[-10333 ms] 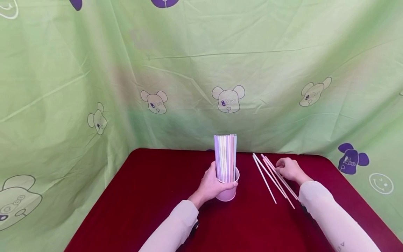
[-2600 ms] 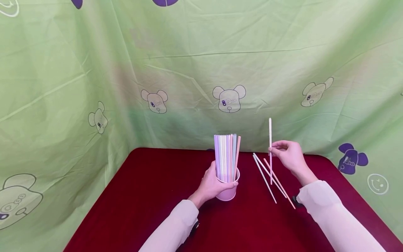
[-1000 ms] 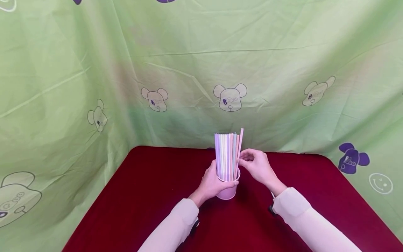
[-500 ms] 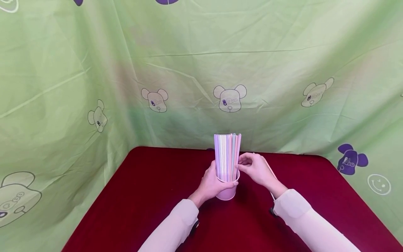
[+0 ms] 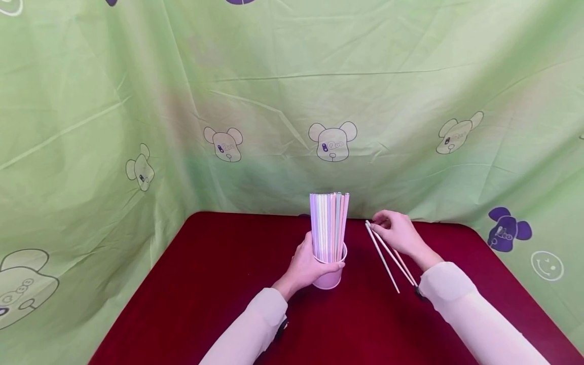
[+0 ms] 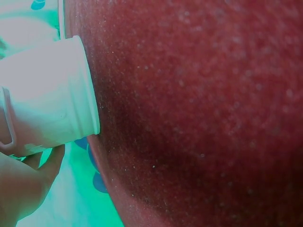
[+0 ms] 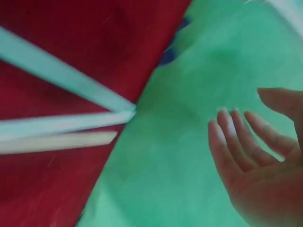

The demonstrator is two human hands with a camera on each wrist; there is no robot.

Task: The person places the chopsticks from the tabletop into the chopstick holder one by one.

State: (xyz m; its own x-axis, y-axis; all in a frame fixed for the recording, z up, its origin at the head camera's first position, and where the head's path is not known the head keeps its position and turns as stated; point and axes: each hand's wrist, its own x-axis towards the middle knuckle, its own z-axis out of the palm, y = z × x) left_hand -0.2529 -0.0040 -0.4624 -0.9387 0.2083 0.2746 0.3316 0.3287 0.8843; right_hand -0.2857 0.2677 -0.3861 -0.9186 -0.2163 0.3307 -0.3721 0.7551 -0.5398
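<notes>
My left hand (image 5: 304, 264) grips a pink cup (image 5: 327, 282) near its rim. The left wrist view shows the cup (image 6: 47, 90) from its side, with part of the left hand (image 6: 26, 189) beneath. A bundle of pastel drinking straws (image 5: 326, 225) stands upright in the cup. To the right, my right hand (image 5: 398, 233) hovers by the far ends of the loose straws (image 5: 383, 259). In the right wrist view its fingers are spread and relaxed, holding nothing, and three loose straws (image 7: 66, 125) lie apart from it. One orange straw is partly hidden behind that hand in the head view.
Dark red cloth covers the table (image 5: 219, 284). A green curtain (image 5: 274, 101) with printed bear heads hangs close behind the far edge and along the left side. The loose straws reach near that far edge.
My right hand has lowered a pink straw into the cup, let it go and moved right to the loose straws. Fewer straws lie on the table than earlier. The left hand stays put.
</notes>
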